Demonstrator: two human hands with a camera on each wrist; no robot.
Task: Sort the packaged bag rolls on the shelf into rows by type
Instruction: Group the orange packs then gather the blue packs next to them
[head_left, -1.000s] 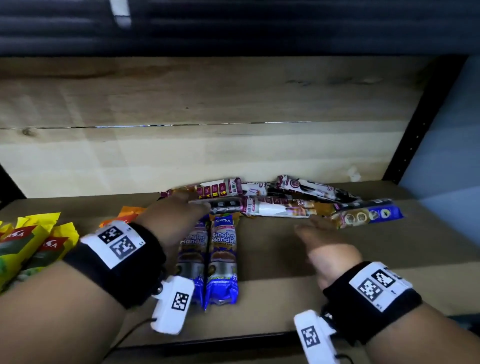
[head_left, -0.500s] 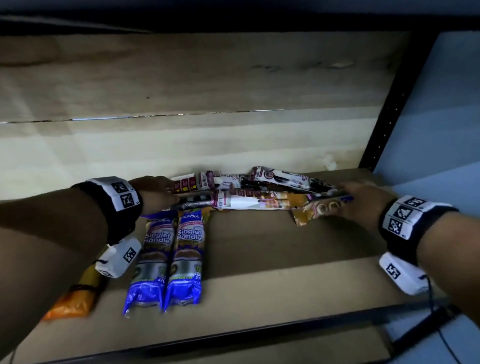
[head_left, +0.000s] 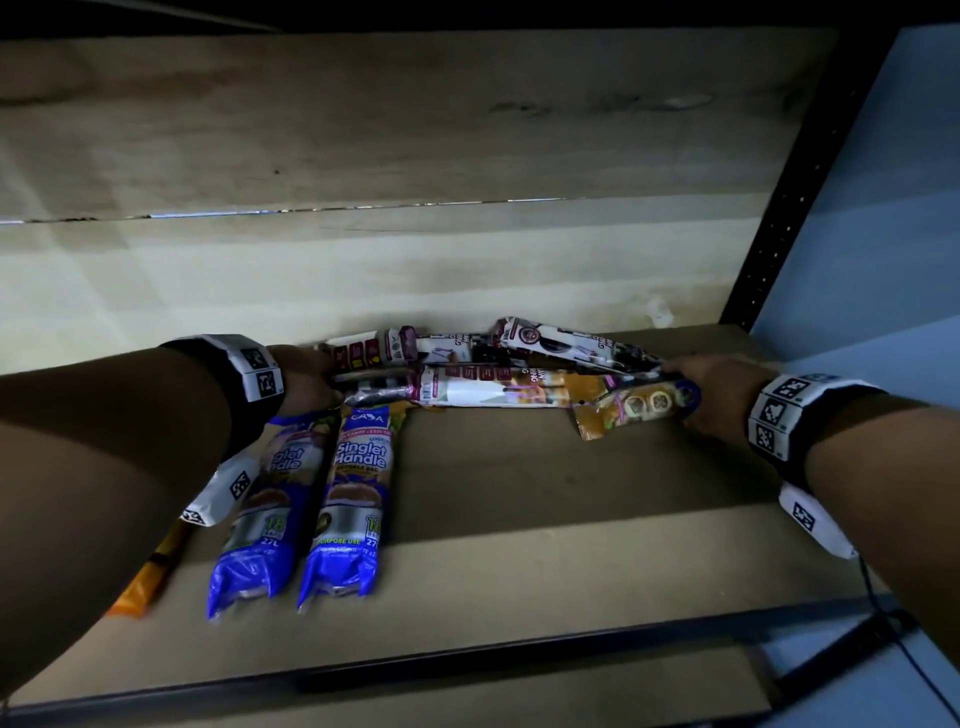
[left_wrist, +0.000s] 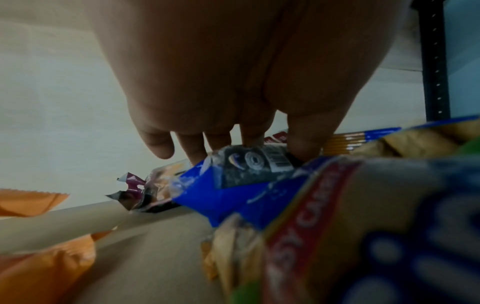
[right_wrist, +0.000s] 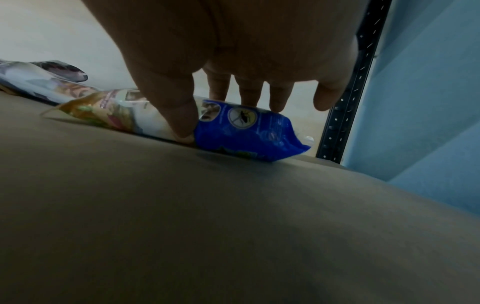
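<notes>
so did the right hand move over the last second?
Yes. The right hand moved back and right toward the black shelf upright, now holding the blue-ended bag roll.

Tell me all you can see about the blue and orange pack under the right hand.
The blue and orange pack is a long, glossy, crinkled plastic roll lying flat across the shelf, near its right post. One end is blue with round pictograms, the other orange. The right hand takes it: thumb on the near side, fingers over the top. Its orange end meets the white-maroon packs.
</notes>
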